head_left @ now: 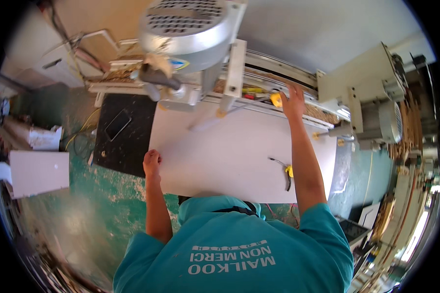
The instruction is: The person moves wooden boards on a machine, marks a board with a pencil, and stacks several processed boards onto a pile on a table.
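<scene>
A large white board (220, 156) lies flat before me under the machine. My left hand (152, 163) is closed at the board's left edge, fingers curled; it appears to grip that edge. My right hand (293, 102) reaches over the board's far edge to the machine's rail, fingers spread. Beside its thumb sits a round yellow object (276, 99), much like a tape measure; I cannot tell if they touch. On the board near my right forearm lies a small tool (287, 179) with black curved parts and a yellow piece.
A large grey motor (186, 29) on a machine head overhangs the board's far left. Another motor unit (390, 121) stands at the right. A phone (118, 125) rests on the black surface (127, 156) at left. Sawdust and small tools fill the rail (259, 93).
</scene>
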### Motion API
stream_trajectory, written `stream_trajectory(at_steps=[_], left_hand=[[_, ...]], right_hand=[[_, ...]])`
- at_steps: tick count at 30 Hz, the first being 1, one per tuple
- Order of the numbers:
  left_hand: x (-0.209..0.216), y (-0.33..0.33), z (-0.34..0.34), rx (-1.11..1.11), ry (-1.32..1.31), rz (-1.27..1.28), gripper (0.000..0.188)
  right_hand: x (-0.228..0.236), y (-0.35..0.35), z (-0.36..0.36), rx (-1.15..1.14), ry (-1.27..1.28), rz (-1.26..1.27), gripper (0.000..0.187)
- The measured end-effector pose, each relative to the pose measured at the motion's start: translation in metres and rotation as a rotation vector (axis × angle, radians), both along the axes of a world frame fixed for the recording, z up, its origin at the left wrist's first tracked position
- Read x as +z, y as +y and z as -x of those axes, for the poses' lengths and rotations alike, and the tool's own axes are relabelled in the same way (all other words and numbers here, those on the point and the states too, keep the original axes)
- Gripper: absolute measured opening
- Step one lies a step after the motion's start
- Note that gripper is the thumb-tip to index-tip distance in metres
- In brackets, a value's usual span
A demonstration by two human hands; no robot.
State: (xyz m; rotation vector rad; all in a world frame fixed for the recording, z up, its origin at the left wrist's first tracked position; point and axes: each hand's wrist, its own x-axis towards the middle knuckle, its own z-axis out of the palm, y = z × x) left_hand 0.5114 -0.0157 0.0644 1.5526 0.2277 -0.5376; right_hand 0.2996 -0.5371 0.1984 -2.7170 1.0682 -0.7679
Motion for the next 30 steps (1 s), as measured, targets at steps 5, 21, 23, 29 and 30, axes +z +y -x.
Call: stream_trajectory(at_steps=[5,21,23,29,30], left_hand=[[0.002,-0.019,0.007,-0.155,-0.086,-0.082,0.019],[-0.008,-0.059,0.035,-0.736,-0.639,-0.445,0.017],[-0.008,-0.06,0.037,-0.749,-0.698,-0.467,0.017],[-0.013,-0.047,0.075,-0.715,-1.022,-0.508,0.017],[-0.002,-0.051,0.09,-0.696,-1.082,-0.502,0.018]], right_hand=[[0.016,0.016,0.086,0.149,0.164,-0.431,0.036],[-0.009,0.271,0.578,-1.713,0.379,-0.455,0.07],[0.025,0.302,0.615,-1.794,0.406,-0.494,0.062],[0.02,0.375,0.534,-1.028,0.541,-0.714,0.061],[0.026,0.393,0.489,-0.925,0.558,-0.804,0.06]])
